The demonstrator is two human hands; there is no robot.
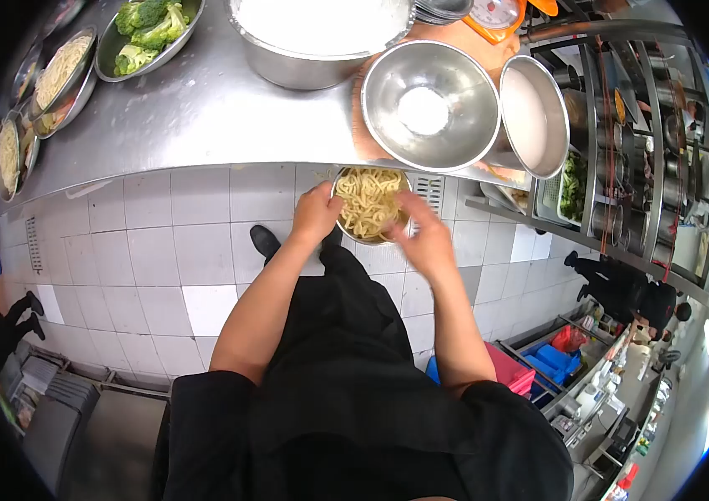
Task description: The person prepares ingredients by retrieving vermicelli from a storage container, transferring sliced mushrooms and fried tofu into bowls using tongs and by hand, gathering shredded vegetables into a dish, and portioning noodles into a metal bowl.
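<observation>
A metal bowl of thick yellow noodles (369, 200) is held just off the front edge of the steel counter, above the tiled floor. My left hand (318, 214) is closed on the bowl's left rim. On the other side, my right hand (426, 237) is slightly blurred, its thumb and fingers apart over the bowl's right edge. Whether its fingertips touch the noodles is hard to make out. On the counter just beyond stands a wide steel bowl (388, 100) with nothing visible in it.
Beside it stands a steel pot of whitish liquid (529, 125). A large pot with white contents (321, 63), an orange scale (496, 17) and a bowl of broccoli (150, 37) share the counter (196, 117). Metal shelving (590, 142) rises at right. Other people (634, 292) stand farther off.
</observation>
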